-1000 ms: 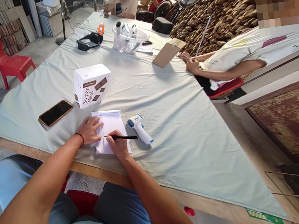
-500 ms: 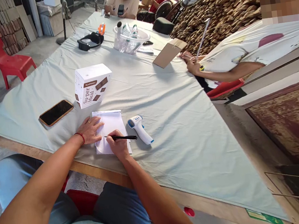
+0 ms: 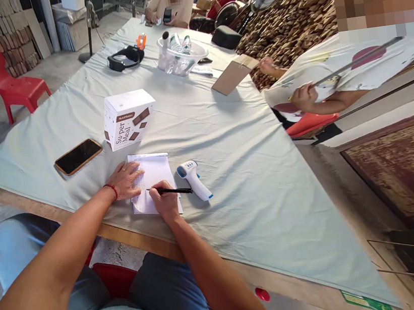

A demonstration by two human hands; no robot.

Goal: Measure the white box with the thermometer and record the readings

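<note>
A white notepad (image 3: 155, 169) with small writing down its left side lies near the front edge of the table. My left hand (image 3: 124, 180) rests flat on its left edge, fingers spread. In my right hand (image 3: 165, 201) is a black pen (image 3: 175, 190), its tip touching the paper. Just right of the pad lies a white and blue infrared thermometer (image 3: 195, 179). Beyond the pad stands a white "Su-per Meal" box (image 3: 129, 119), and to its left a phone (image 3: 78, 156) lies face up.
A cloth (image 3: 256, 184) covers the table. Farther back are a black headset (image 3: 125, 58), a clear basket (image 3: 182, 59) with bottles, and a cardboard box (image 3: 232, 75). At right, a person's hand (image 3: 304, 97) holds a tape measure blade (image 3: 355, 62). Another person (image 3: 172, 7) sits at the far end.
My right hand and the pen have shifted slightly right; my left hand stays put. The person at right has drawn their hands apart, one near the cardboard box, and the measuring blade now slants right.
</note>
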